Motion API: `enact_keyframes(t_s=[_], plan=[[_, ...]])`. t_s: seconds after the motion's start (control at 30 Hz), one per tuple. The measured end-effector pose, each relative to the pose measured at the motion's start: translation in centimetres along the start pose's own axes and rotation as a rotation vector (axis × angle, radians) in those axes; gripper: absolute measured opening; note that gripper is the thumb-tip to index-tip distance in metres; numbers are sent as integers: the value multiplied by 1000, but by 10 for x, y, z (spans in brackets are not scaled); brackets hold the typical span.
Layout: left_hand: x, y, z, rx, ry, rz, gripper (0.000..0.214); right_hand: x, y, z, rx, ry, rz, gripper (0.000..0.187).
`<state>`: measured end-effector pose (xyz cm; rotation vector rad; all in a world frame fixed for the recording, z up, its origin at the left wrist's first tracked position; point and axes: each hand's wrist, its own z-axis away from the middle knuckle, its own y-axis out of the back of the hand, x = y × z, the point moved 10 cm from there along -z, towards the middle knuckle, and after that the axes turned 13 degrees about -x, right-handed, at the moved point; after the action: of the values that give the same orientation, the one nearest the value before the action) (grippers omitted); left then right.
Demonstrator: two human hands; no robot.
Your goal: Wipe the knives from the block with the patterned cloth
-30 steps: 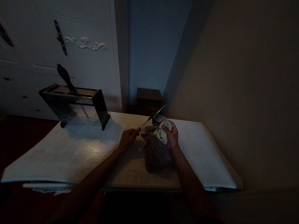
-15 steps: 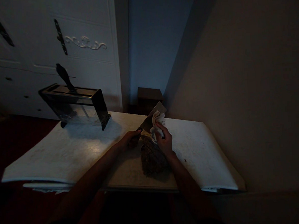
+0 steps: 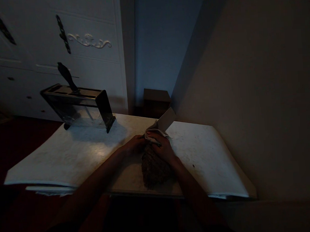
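Note:
My left hand (image 3: 134,145) is closed at the near end of a broad-bladed cleaver (image 3: 166,118), whose handle is hidden in my grip. The blade points away to the upper right over the table. My right hand (image 3: 162,146) presses a pale, crumpled cloth (image 3: 154,136) around the blade close to the handle. Below the cloth hangs or lies a dark brown, shaggy bundle of fabric (image 3: 154,168); whether it is joined to the cloth I cannot tell. The light is dim and the fingers show only partly.
A knife block (image 3: 101,98) with clear sides and one black-handled knife (image 3: 66,75) stands at the table's back left. Both hands are over the white table (image 3: 207,154). Behind are a white cabinet (image 3: 91,25) and a brown box (image 3: 156,98). A wall (image 3: 260,88) rises on the right.
My right hand and the cloth have slid down the blade toward the left hand, leaving the blade's far end bare. The left hand has barely moved.

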<state>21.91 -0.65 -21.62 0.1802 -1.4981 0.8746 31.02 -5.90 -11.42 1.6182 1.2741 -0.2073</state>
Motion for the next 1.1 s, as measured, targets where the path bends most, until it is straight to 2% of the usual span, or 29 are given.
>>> enact_keyframes(t_s=[0.3,0.53,0.67,0.77,0.83,0.9,1.0,1.1], plan=[[3,-2,4,28,64,-35,27,12,13,3,122,-129,-24,38],[3,1,5,27,64,104,28,29,8,4,66,-255,29,34],[1,0,3,-18,93,201,31,26,20,10,202,-219,2,36],[1,0,2,-29,106,185,30,24,29,16,291,-202,-28,37],[2,0,1,-1,92,108,29,22,29,18,294,-189,-53,36],[8,4,1,83,39,-53,27,20,25,17,265,-163,-68,36],[27,3,6,241,-84,-441,30,17,23,17,254,-136,-61,37],[43,-5,15,385,-121,-884,39,17,30,23,351,-138,-50,36]])
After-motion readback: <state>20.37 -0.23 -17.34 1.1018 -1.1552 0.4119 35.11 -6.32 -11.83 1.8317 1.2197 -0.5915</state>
